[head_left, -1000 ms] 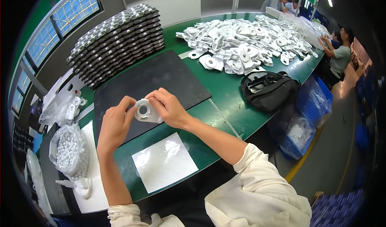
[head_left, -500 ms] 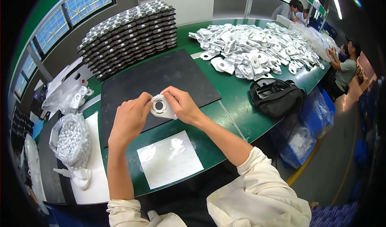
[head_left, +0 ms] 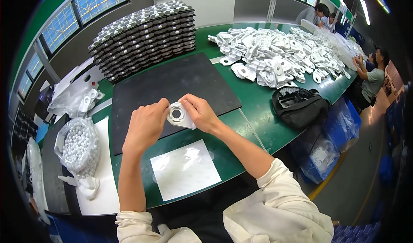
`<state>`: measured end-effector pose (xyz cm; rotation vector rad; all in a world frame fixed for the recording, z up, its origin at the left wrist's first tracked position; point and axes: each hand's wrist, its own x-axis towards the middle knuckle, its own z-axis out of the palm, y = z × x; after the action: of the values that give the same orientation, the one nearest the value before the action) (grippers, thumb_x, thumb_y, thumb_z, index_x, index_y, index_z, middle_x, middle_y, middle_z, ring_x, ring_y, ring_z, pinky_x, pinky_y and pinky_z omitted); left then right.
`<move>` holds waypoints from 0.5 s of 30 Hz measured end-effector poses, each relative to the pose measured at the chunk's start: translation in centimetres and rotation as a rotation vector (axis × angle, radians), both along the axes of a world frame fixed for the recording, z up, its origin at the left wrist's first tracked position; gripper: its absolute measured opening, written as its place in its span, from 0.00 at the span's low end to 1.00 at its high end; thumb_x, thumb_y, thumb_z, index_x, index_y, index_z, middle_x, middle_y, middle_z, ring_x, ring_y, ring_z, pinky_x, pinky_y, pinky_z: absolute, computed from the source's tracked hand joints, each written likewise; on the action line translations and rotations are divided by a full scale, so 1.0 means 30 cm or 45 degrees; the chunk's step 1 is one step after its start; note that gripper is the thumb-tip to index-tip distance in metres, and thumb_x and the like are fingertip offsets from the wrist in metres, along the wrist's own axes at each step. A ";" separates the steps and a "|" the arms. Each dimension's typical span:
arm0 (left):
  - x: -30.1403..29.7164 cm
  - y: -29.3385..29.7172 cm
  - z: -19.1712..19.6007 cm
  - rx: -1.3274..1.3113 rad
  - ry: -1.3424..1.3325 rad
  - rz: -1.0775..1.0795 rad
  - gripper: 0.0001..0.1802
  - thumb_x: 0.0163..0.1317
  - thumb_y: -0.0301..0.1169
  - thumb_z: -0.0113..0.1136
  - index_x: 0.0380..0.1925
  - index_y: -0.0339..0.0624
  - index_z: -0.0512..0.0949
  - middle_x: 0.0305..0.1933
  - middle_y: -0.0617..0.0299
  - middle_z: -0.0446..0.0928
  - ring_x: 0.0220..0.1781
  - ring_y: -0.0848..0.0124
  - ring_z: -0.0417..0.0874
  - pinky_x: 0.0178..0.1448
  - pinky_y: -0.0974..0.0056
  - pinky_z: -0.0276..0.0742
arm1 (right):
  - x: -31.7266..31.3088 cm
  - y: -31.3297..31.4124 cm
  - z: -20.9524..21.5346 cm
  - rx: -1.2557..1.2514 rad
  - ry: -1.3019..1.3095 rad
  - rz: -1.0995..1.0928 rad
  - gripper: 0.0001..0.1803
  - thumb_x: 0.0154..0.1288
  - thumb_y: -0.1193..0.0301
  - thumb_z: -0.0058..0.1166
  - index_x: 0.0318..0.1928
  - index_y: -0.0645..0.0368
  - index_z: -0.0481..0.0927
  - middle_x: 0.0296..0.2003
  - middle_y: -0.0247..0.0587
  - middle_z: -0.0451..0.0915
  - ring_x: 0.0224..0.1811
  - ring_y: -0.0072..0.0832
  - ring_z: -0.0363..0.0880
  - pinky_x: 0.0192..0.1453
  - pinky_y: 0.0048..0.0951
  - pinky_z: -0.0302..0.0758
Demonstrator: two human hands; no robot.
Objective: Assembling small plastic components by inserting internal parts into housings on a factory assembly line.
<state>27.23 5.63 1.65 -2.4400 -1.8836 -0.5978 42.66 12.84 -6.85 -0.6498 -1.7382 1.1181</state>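
Between my two hands is a white plastic part (head_left: pixel 181 119) with a round ringed hole and a tapering end. My left hand (head_left: pixel 148 121) pinches its left edge with thumb and fingers. On the other side my right hand (head_left: pixel 201 114) grips the part, thumb near the ring and fingers behind it, mostly hidden. The part is held up over the near edge of a black mat (head_left: pixel 172 81). Below it, a glossy white sheet (head_left: pixel 186 170) lies on the green table (head_left: pixel 234 157).
Stacked black trays (head_left: pixel 146 45) of white pieces stand at the back left. A heap of white plastic parts (head_left: pixel 279 56) covers the far right. Nearer are a black bag (head_left: pixel 300 107), a plastic bag of white balls (head_left: pixel 78 144) and blue bins (head_left: pixel 320 157). Other people (head_left: pixel 371 73) work at right.
The whole view has shifted slightly, so everything sits a little further right. Both hands keep their hold on the white part, which looks slightly more tilted.
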 end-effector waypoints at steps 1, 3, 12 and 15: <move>0.000 -0.002 0.000 0.008 -0.003 0.004 0.07 0.62 0.31 0.48 0.31 0.40 0.71 0.25 0.51 0.76 0.28 0.51 0.76 0.31 0.53 0.67 | -0.001 0.000 0.003 0.002 0.002 0.003 0.12 0.69 0.68 0.40 0.36 0.62 0.73 0.27 0.33 0.76 0.30 0.17 0.71 0.36 0.21 0.68; 0.010 0.002 -0.007 0.032 -0.025 0.010 0.07 0.62 0.32 0.48 0.30 0.39 0.71 0.25 0.51 0.76 0.28 0.51 0.76 0.31 0.53 0.67 | 0.002 -0.001 0.013 -0.037 0.039 0.014 0.12 0.69 0.67 0.42 0.35 0.62 0.73 0.28 0.31 0.75 0.31 0.15 0.69 0.37 0.20 0.68; 0.021 0.008 -0.007 -0.056 -0.340 0.013 0.10 0.63 0.34 0.47 0.32 0.37 0.71 0.23 0.51 0.75 0.27 0.53 0.75 0.33 0.56 0.69 | 0.007 -0.003 0.016 -0.004 0.163 0.033 0.11 0.66 0.65 0.46 0.36 0.61 0.73 0.29 0.28 0.75 0.32 0.14 0.69 0.38 0.18 0.67; 0.010 0.010 -0.005 -0.108 -0.501 -0.026 0.11 0.63 0.33 0.47 0.32 0.35 0.71 0.22 0.51 0.73 0.26 0.57 0.74 0.33 0.60 0.68 | 0.003 -0.010 0.029 -0.061 0.191 0.072 0.10 0.66 0.66 0.46 0.37 0.61 0.74 0.29 0.28 0.75 0.32 0.13 0.69 0.37 0.17 0.66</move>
<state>27.53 5.94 1.50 -2.5450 -2.0493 -1.0911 42.74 12.52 -5.97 -0.5341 -1.6150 1.2193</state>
